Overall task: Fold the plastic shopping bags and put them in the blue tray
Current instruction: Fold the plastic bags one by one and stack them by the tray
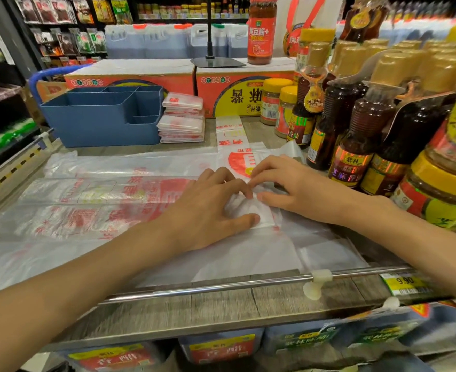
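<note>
folded bag (251, 210) partly hidden under both hands, bottles (377, 124) blurred, cut off at right edge

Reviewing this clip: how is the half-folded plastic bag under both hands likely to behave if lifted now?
The half-folded bag is thin, translucent film, so probably floppy and very light. Left hand and right hand both press it flat, suggesting folds may spring open. Lying on other glossy bags, it likely slides easily.

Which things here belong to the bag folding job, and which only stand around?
Job: folded bag under left hand and right hand; flat bags; folded stack; blue tray.
Around: sauce bottles; jars; cartons.
</note>
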